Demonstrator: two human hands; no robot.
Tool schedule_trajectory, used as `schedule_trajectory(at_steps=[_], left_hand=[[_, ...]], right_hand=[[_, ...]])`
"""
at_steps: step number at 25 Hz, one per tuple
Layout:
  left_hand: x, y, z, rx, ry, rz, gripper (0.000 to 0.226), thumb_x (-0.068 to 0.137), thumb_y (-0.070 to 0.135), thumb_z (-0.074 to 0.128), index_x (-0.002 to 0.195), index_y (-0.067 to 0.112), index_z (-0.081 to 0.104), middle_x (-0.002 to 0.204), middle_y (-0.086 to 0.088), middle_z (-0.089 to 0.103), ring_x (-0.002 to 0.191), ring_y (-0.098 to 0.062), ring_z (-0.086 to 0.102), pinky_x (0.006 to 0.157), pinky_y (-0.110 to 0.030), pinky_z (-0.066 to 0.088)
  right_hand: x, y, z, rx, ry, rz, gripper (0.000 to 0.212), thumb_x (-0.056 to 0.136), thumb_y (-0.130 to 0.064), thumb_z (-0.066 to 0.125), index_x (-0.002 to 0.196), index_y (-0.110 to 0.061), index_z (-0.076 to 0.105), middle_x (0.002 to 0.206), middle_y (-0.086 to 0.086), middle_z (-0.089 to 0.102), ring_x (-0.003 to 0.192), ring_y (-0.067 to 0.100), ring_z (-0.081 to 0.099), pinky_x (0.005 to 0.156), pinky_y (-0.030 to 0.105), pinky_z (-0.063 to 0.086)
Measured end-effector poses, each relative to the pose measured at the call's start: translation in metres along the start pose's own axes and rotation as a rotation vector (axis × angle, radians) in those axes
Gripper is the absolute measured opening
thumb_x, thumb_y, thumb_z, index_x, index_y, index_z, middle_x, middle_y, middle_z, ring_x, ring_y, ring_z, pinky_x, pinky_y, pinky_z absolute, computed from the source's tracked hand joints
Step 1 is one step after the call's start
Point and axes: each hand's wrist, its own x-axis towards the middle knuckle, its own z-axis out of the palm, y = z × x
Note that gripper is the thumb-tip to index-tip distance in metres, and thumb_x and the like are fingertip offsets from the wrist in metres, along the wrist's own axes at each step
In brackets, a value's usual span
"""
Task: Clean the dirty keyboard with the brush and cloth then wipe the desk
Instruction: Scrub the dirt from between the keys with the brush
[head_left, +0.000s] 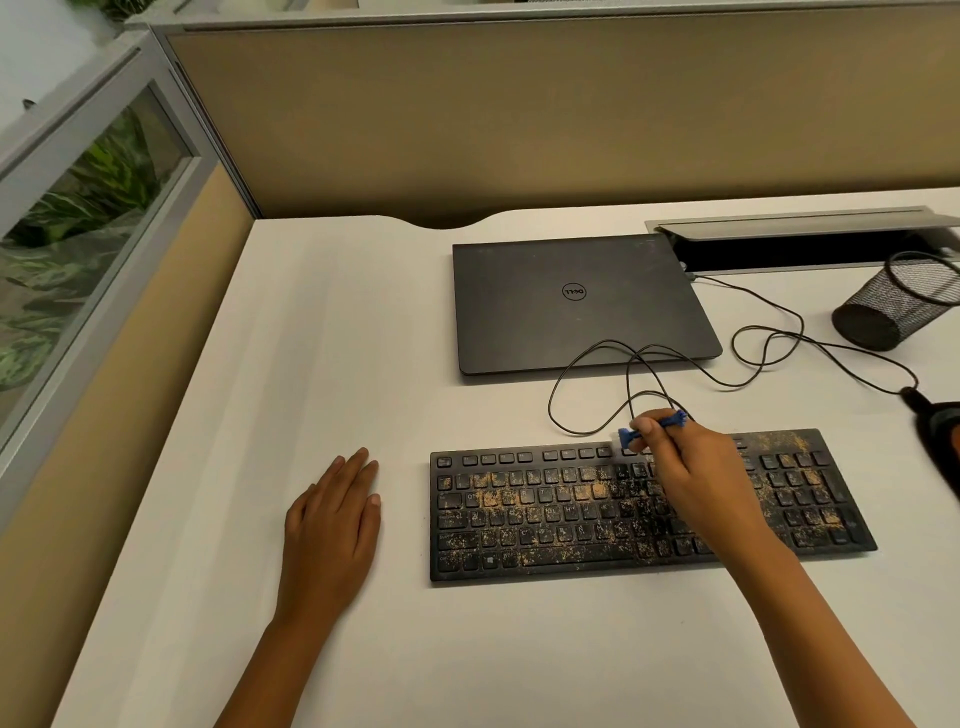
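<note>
Brushing the top row of the dirty keyboard.

My right hand (696, 467) pinches the small blue brush (655, 425) over the far edge of the keyboard (545, 514), which lies on the desk (363, 338) under that hand, speckled with tan grit. My left hand (332, 525) rests flat on the desk, fingers straight, just left of the keyboard. Beyond my right hand lie a closed laptop (576, 306) and a looping cable (587, 384).

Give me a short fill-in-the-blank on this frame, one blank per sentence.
1. The right hand holds a small blue ____ over the keyboard.
2. The left hand rests flat on the ____.
3. The laptop behind the keyboard has its lid ____.

Missing words: brush; desk; closed
</note>
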Motion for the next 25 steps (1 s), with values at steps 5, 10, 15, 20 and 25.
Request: schedule_trajectory(at_steps=[5,10,15,20,25], left_hand=[[0.0,0.001,0.0,0.001,-0.002,0.003,0.051,0.099,0.036,0.029,0.135,0.016,0.059,0.147,0.002,0.049,0.138,-0.017,0.041,0.102,-0.032,0.029],[0.0,0.0,0.0,-0.002,-0.005,0.002,0.051,0.099,0.036,0.029,0.135,0.016,0.058,0.147,0.003,0.048,0.139,-0.017,0.04,0.102,-0.031,0.028],[0.0,0.001,0.0,0.001,-0.004,-0.004,0.051,0.099,0.037,0.029,0.135,0.016,0.058,0.147,0.002,0.049,0.138,-0.017,0.04,0.101,-0.033,0.03],[-0.001,-0.001,0.001,-0.004,-0.005,-0.005,0.053,0.099,0.038,0.028,0.136,0.015,0.058,0.147,0.001,0.049,0.138,-0.019,0.041,0.102,-0.037,0.034],[0.0,0.0,0.0,-0.003,-0.001,0.0,0.053,0.099,0.038,0.028,0.136,0.015,0.058,0.147,0.0,0.049,0.138,-0.019,0.042,0.102,-0.037,0.034]], right_hand=[[0.001,0.008,0.003,-0.077,-0.011,0.096,0.033,0.098,-0.033,0.039,0.087,-0.013,0.064,0.073,0.001,0.067,0.061,0.014,0.058,0.056,0.035,0.046],[0.002,0.0,-0.001,0.051,-0.043,0.07,0.027,0.098,-0.029,0.042,0.09,-0.019,0.065,0.062,-0.017,0.056,0.06,0.003,0.055,0.053,0.023,0.036],[0.003,0.014,-0.002,-0.051,0.058,0.14,0.03,0.099,-0.029,0.041,0.091,-0.011,0.064,0.077,0.006,0.07,0.066,0.02,0.06,0.06,0.036,0.047],[-0.002,0.01,-0.005,-0.013,-0.002,0.055,0.03,0.098,-0.028,0.042,0.086,-0.014,0.066,0.068,-0.001,0.066,0.051,0.005,0.049,0.047,0.023,0.031],[-0.002,0.022,-0.004,-0.022,0.127,0.084,0.031,0.098,-0.031,0.04,0.092,-0.013,0.065,0.073,0.003,0.068,0.062,0.017,0.059,0.054,0.032,0.044]])
